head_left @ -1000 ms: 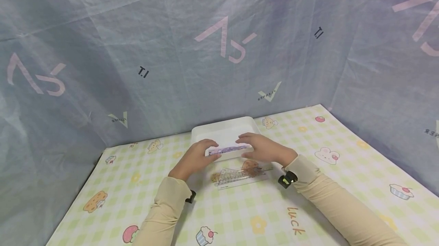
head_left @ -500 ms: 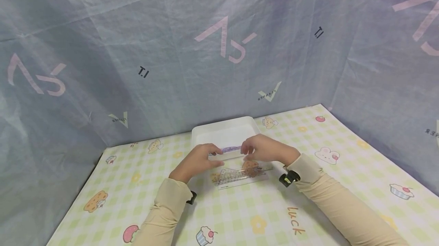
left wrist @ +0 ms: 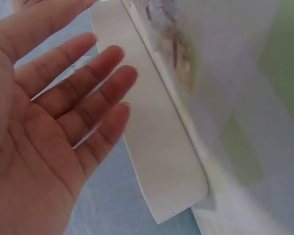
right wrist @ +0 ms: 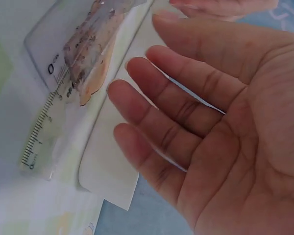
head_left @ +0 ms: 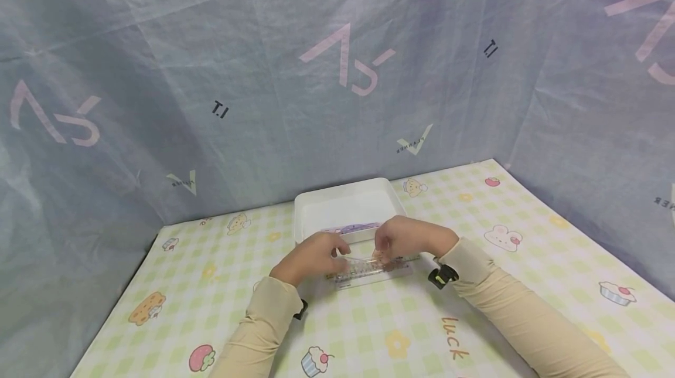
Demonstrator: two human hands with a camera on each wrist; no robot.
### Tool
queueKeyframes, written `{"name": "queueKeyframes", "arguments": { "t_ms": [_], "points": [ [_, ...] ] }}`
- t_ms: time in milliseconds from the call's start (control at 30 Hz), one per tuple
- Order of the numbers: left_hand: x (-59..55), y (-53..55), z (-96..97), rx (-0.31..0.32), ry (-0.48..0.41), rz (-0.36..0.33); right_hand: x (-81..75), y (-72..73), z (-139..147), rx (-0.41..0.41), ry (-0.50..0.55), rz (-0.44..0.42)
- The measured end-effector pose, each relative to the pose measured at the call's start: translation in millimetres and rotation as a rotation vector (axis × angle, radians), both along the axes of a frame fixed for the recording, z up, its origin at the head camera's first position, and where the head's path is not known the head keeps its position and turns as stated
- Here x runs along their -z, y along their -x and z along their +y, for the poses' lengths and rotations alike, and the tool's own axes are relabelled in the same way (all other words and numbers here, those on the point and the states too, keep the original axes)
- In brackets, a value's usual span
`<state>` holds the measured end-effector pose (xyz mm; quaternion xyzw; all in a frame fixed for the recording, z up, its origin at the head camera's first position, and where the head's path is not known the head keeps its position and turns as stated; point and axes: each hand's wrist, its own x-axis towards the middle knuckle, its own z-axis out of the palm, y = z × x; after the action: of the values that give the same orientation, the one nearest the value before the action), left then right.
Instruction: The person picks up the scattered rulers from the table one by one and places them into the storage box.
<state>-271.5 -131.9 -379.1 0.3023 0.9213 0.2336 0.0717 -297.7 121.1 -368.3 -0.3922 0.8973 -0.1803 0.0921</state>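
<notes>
A clear ruler set [head_left: 369,272] lies on the table in front of the white tray [head_left: 300,217]. In the right wrist view a straight ruler [right wrist: 41,129] shows its centimetre marks, next to another clear piece with a zero. Over the left part of the set is my left hand [head_left: 313,256], its fingers relaxed and holding nothing that I can see. My right hand [head_left: 411,236] is over the right part, fingers loosely bent and apart in the wrist view. Contact with the rulers cannot be made out. Inside the tray, along its near wall, lies a purple patterned strip [head_left: 353,228].
The tray stands near the back edge of the table [head_left: 211,284], which has a green checked cloth with printed cartoons. A grey-blue curtain [head_left: 263,102] hangs behind and at both sides.
Both hands have come back from the tray's near side towards me and down over the rulers. The purple strip stays in the tray, and the tray has not moved.
</notes>
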Motion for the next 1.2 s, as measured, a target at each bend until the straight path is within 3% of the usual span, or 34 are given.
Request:
{"name": "queueKeyframes", "arguments": {
  "t_ms": [133,333,500,1200],
  "points": [
    [2.1,-0.6,2.7,0.005,0.064,0.023,4.1,-0.8,0.9,-0.005,-0.021,-0.006],
    [7.2,0.4,3.8,0.027,0.121,0.044,7.3,-1.7,1.4,0.066,-0.079,-0.085],
    [12.8,0.3,5.3,0.042,0.167,0.073,10.2,-0.5,2.2,0.074,-0.093,-0.108],
    [15.3,1.2,7.3,0.011,0.124,0.028,8.6,-1.3,1.0,0.116,-0.070,-0.212]
  ]
}}
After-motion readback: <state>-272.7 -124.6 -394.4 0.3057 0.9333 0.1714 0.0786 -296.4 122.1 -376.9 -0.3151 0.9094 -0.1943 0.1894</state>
